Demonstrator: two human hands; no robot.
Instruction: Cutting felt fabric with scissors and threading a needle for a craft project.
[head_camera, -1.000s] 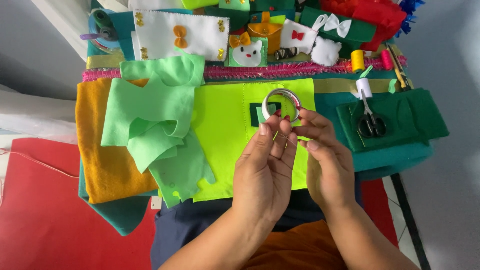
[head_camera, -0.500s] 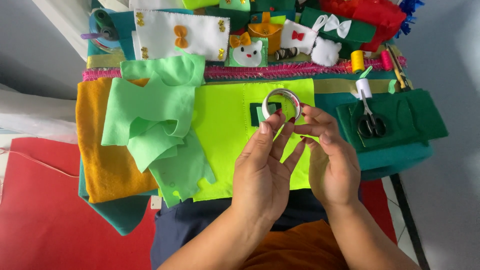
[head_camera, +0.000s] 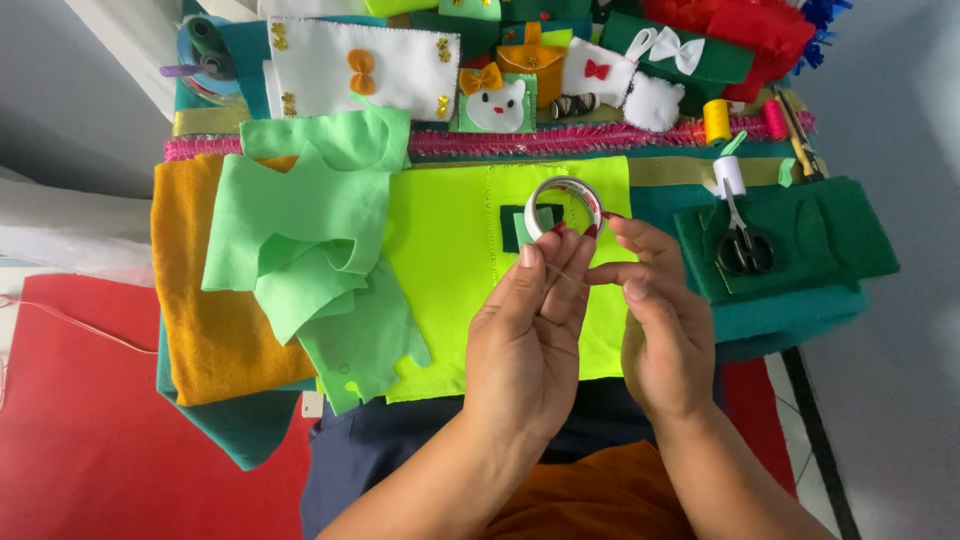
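While both hands pinch it, tape roll (head_camera: 565, 205) gleams white.

One head-worn camera looks steeply down from close above. The fingers (head_camera: 560, 262) sit near the middle of the view, felt sheets (head_camera: 450, 230) beyond and left of them, scissors (head_camera: 742, 245) to their right, lap below.
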